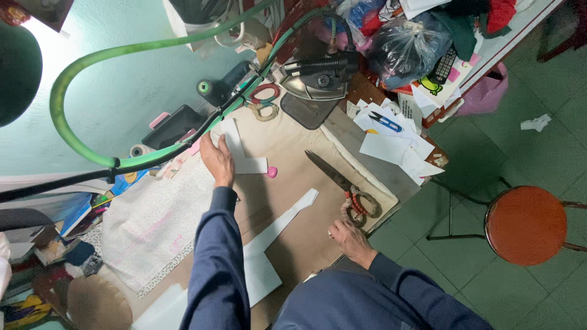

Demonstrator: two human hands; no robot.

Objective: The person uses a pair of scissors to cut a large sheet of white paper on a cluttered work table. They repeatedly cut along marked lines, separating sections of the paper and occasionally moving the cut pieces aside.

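You are in a small tailoring workshop: a padded desk [293, 153] carries large shears [342, 183], a steam iron [318, 79] fed by a green hose [92, 67], a thread spool [203, 87], cut paper patterns [269, 244] and heaped fabric [403, 43], with an orange stool [526, 225] on the green tiled floor [538, 153].

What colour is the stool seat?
Reddish-orange stool seat, round, on a dark metal frame; the head view shows it clearly.

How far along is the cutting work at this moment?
Done: a long white cut strip lies on the table. In hand: the left hand presses a white piece; the right hand rests beside the large scissors. Left: the patterned fabric looks uncut.
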